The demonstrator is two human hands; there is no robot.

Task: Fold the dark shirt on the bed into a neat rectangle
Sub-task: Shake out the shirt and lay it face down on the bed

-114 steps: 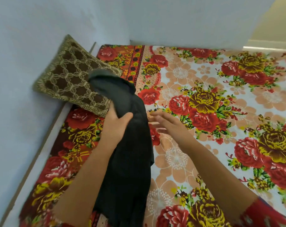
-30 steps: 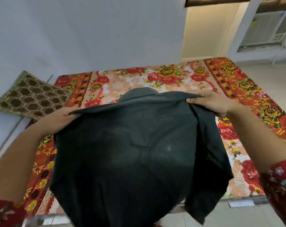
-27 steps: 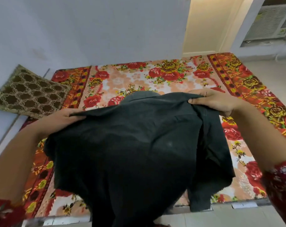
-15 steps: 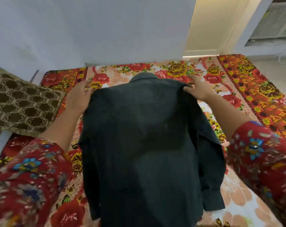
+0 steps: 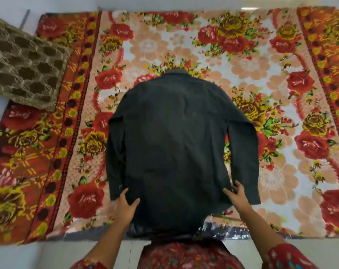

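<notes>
Status: the dark shirt (image 5: 174,142) lies spread on the bed (image 5: 242,232), ctr of frame. It is back side up, with the collar (image 5: 175,71) at the far end and the hem at the near edge, apparently hanging slightly over it. Body looks mostly flat, w/ minor wrinkles. The sleeves run down alongside the body, one at frame left (image 5: 116,152) and one at frame right (image 5: 244,152), cuffs near the hem corners.

Progress est.: layout is done, no fold made yet, so early stage. Remaining, probably: sleeves and sides in, then bottom up toward the collar, then square it off to a rectangle.

Hands:
- The left hand (image 5: 126,205) is at the lower-left hem corner, lower ctr-left of frame. Thumb and fingers are spread across the cloth edge. Pinching or just pressing: can't tell, frame is blurred.
- The right hand (image 5: 237,197) is at the lower-right hem corner. Fingers are fairly straight and splayed, laid on the cloth between body and sleeve. It reads as smoothing rather than grasping.

Containers: none in view, so no contents to report.

Surroundings:
- The floral sheet (image 5: 271,78) covers the bed around the shirt.
- A brown lattice-pattern cushion (image 5: 23,61) sits upper left, well apart from the shirt.
- The person's red floral garment (image 5: 184,255) is at bottom ctr.
- Pale floor (image 5: 38,255) shows at lower left.
</notes>
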